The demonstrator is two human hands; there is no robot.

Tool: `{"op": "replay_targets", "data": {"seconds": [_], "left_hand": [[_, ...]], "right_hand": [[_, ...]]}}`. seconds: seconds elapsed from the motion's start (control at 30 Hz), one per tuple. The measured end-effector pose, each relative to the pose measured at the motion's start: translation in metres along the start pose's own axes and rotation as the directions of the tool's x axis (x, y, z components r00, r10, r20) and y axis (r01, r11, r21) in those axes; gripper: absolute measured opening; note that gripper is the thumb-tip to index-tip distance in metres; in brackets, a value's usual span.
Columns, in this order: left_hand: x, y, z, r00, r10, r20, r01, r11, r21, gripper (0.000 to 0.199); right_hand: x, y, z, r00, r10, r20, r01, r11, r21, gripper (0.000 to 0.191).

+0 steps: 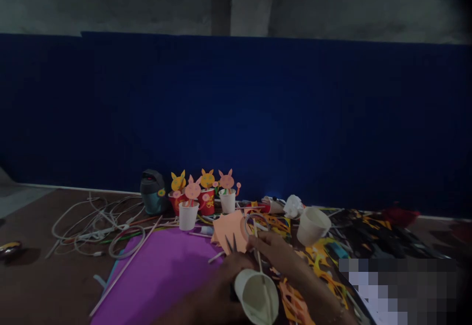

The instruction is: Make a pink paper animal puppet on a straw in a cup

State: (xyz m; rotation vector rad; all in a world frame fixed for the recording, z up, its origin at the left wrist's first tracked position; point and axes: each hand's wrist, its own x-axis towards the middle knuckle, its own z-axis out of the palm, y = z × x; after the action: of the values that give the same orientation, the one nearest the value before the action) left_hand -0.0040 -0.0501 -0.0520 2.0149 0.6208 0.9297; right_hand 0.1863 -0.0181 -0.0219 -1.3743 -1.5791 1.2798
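Note:
My left hand [224, 285] is closed at the bottom middle, with a pair of scissors [231, 244] in it, blades pointing up and away. A white paper cup [241, 285] lies tilted against this hand, its mouth toward me. My right hand [275, 251] pinches a thin pale stick [257, 251], whose lower end reaches into the cup's mouth. Orange paper pieces [228, 226] lie just beyond my hands. A purple sheet [158, 271] spreads out under and left of my left hand.
Several cups with paper animal heads, including a front white one [188, 217], stand behind the purple sheet. A dark teal device [152, 192] and tangled white cables [84, 231] are left. Yellow paper scraps [324, 266], crumpled white paper [293, 207] and another white cup [313, 226] are right.

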Motion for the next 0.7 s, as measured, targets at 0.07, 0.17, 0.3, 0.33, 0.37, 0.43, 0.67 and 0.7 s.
{"op": "replay_targets", "data": {"seconds": [0.07,0.17,0.3,0.33,0.37,0.43,0.67,0.7], "left_hand": [[-0.002,0.005,0.004,0.997,0.041,0.059,-0.04,0.999,-0.008,0.029],[-0.005,0.0,0.009,0.991,0.109,0.074,-0.104,0.992,-0.072,0.034],[-0.005,-0.024,0.008,0.958,-0.218,-0.185,0.168,0.954,-0.25,0.063],[-0.004,-0.03,0.005,0.902,-0.333,-0.276,0.248,0.921,-0.301,0.064],[-0.002,-0.034,0.001,0.816,-0.427,-0.39,0.296,0.887,-0.353,0.058],[0.002,-0.041,-0.008,0.725,-0.5,-0.474,0.292,0.846,-0.446,0.052],[0.008,-0.064,-0.026,0.513,-0.449,-0.732,0.194,0.891,-0.411,0.054],[0.008,-0.067,-0.027,0.495,-0.441,-0.749,0.193,0.896,-0.4,0.055]], "right_hand": [[0.009,0.007,-0.005,0.993,0.095,-0.068,-0.076,0.966,0.247,0.04],[0.016,0.007,-0.026,0.907,0.14,-0.396,0.094,0.851,0.517,0.038],[0.009,-0.003,-0.058,0.541,0.009,-0.841,0.562,0.74,0.37,0.028],[0.006,-0.006,-0.061,0.462,-0.07,-0.884,0.604,0.755,0.256,0.026],[0.002,-0.008,-0.063,0.4,-0.185,-0.898,0.603,0.791,0.106,0.025],[-0.003,-0.01,-0.06,0.394,-0.489,-0.778,0.508,0.822,-0.259,0.023],[-0.001,0.004,-0.033,0.956,-0.288,-0.053,0.065,0.385,-0.921,0.044],[-0.002,0.006,-0.029,0.98,-0.194,-0.043,0.026,0.335,-0.942,0.051]]}}
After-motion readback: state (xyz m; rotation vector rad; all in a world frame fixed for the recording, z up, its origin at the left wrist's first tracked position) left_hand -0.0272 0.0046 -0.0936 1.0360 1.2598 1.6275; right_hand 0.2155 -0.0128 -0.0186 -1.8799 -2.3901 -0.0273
